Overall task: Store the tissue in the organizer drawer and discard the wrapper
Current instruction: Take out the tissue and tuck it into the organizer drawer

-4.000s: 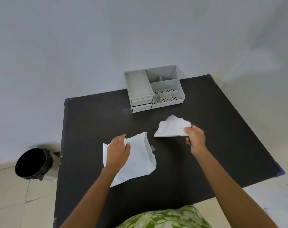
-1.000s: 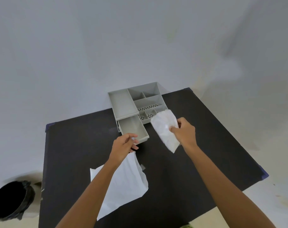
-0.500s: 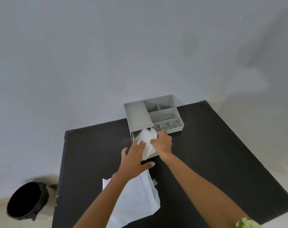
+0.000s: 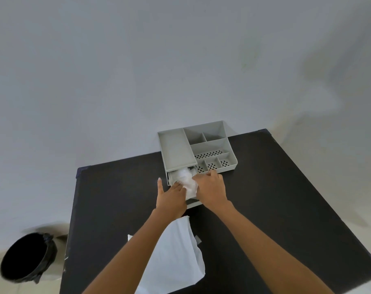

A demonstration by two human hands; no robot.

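Observation:
A grey organizer (image 4: 176,148) stands at the far edge of the black table (image 4: 265,198); its drawer (image 4: 192,204) is pulled out toward me. The crumpled white tissue (image 4: 186,180) lies in the drawer. My left hand (image 4: 170,198) and my right hand (image 4: 211,188) both press on the tissue from either side, fingers on it. The flat white wrapper (image 4: 176,257) lies on the table near me, partly under my left forearm.
A black-lined bin (image 4: 26,258) stands on the floor left of the table. The organizer's open top compartments (image 4: 212,145) hold nothing visible. A white wall rises right behind the table.
The drawer was pulled open by my left hand, then my right hand carried the tissue into it. Now both hands press the tissue down into the drawer.

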